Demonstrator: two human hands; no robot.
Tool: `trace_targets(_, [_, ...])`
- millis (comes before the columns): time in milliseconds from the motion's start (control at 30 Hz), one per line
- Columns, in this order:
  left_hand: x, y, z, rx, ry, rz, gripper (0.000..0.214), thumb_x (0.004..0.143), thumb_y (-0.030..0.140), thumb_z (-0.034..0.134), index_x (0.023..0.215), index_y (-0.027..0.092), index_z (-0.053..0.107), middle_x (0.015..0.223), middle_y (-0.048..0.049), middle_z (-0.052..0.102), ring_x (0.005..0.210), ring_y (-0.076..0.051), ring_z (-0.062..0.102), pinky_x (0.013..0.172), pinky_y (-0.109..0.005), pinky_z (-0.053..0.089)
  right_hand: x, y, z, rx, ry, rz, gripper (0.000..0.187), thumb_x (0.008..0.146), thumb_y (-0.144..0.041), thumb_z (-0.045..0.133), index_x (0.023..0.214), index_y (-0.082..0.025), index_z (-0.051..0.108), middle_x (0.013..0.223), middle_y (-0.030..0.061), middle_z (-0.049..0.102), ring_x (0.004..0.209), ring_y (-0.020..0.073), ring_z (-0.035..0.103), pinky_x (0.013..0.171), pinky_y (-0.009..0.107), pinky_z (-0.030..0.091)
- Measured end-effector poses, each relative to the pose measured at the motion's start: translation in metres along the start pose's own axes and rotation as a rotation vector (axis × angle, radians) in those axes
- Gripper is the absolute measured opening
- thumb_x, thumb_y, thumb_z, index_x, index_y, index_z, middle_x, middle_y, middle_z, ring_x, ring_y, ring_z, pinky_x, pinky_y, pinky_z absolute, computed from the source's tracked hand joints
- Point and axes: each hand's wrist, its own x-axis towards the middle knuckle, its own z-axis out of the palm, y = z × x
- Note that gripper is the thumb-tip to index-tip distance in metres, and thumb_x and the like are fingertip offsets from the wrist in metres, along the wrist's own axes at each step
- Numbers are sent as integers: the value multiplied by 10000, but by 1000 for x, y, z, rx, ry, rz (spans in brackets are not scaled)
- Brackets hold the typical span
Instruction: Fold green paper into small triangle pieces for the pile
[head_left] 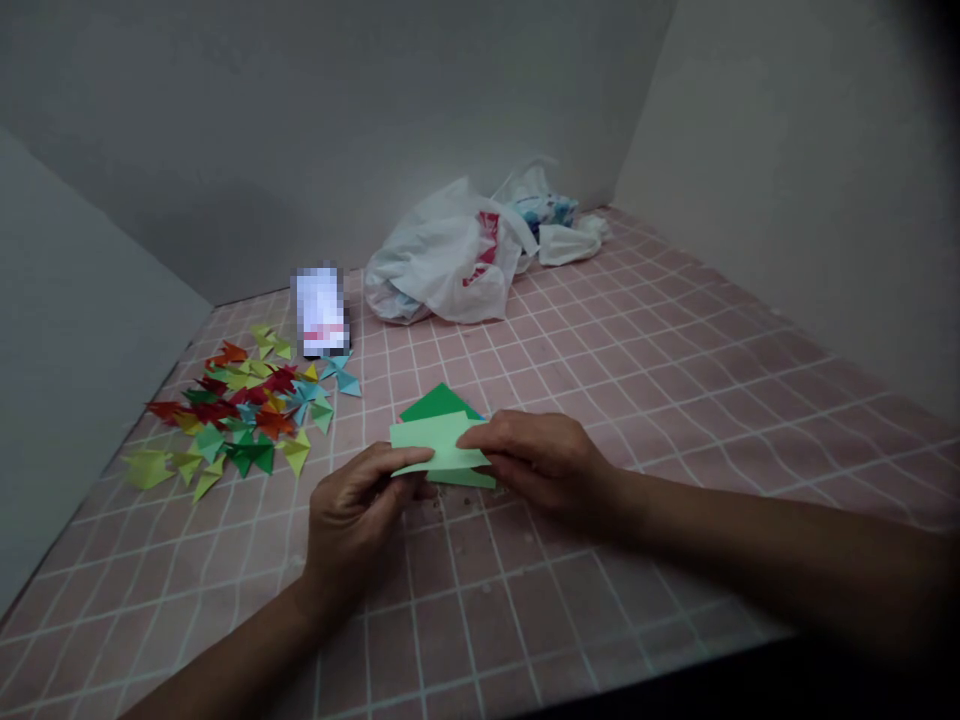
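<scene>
A light green sheet of origami paper [435, 436], partly folded, is held between my two hands above the table. My left hand [367, 497] pinches its left side, index finger on top and thumb nearer me. At the right edge, my right hand [551, 455] grips the paper between thumb and fingers. A lower flap of the same colour shows beneath the upper layer. Just behind it lies a darker green paper [441, 401], its corner pointing away from me; slivers of other colours peek out along its edge.
To the left spreads a pile of folded paper pieces [247, 395] in many colours. A phone [321, 310] with a blurred, lit screen stands behind them. White plastic bags [450, 255] sit at the back, near the wall. A pink checked cloth [637, 400] covers the table.
</scene>
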Motion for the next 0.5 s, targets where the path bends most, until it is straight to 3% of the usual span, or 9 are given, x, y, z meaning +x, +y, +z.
trace_targets(67, [1,0,-2,63,-16,86,250,875,111,657,1020,277,776,781,9,729,688,-123,697,639,-241,546,-1,1,1,119,-58,129,231,951,-138,531,1103,-219,685,989,48,747,835,143,694,723,270,538])
trace_targets(167, [1,-4,-3,115,-66,164,264,885,113,661,1060,284,760,781,8,734,701,-132,700,642,-254,529,-2,2,2,275,-61,258,186,952,-194,554,1026,-226,722,899,23,751,714,118,685,651,251,537])
trace_targets(367, [-2,-9,-4,130,-44,187,214,900,120,656,1014,282,737,794,8,706,720,-135,685,650,-259,517,0,-2,3,286,30,188,103,910,-142,624,904,-204,707,794,20,694,765,136,663,711,272,532])
trace_targets(500, [3,-1,-2,209,16,216,134,863,118,694,881,246,728,1129,-49,689,1064,-195,659,920,-343,521,3,-5,2,191,91,143,86,899,-153,655,841,-201,697,1094,85,669,988,180,647,871,339,521])
